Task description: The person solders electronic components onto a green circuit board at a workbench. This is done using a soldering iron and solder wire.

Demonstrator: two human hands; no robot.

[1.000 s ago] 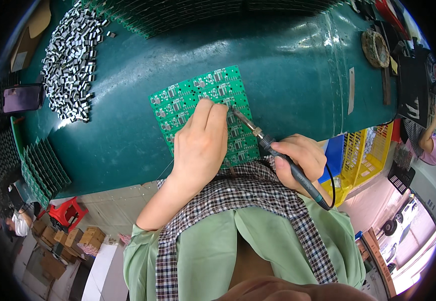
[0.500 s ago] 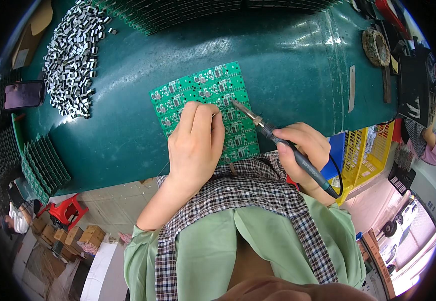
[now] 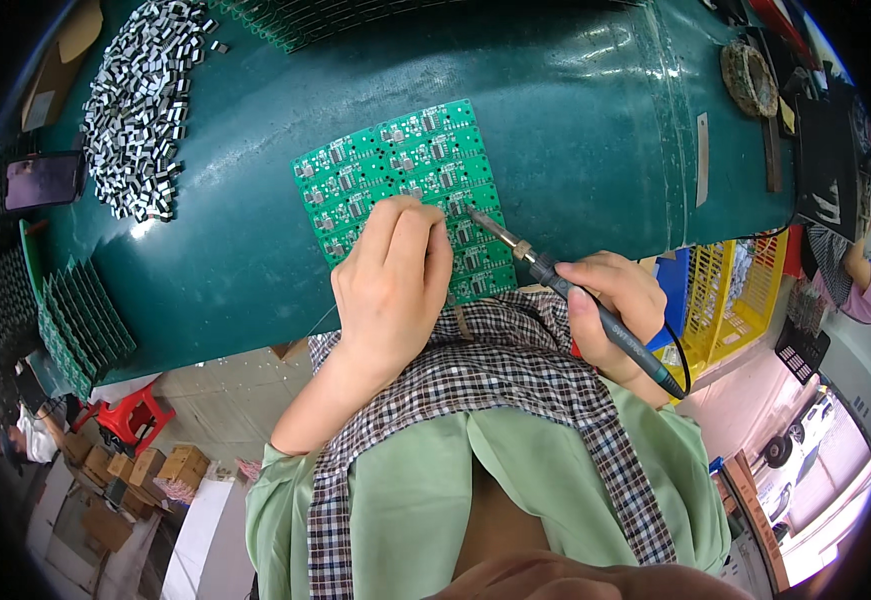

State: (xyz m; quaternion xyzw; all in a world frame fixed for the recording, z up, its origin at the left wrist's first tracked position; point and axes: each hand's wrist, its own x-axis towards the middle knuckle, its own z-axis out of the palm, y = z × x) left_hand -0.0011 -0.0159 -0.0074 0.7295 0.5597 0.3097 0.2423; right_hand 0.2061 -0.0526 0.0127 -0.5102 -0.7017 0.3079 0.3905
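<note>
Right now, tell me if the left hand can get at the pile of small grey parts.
Probably yes. The left hand rests on the circuit board, and only bare green table lies between it and the pile up-left.

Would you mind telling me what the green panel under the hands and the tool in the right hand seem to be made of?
The green panel looks like rigid circuit-board laminate with a glossy green coating, gridded into small units carrying silvery parts. The soldering iron, held in the right hand, seems to have a dull metal tip and a dark plastic or rubber handle. The left hand rests on the panel.
</note>
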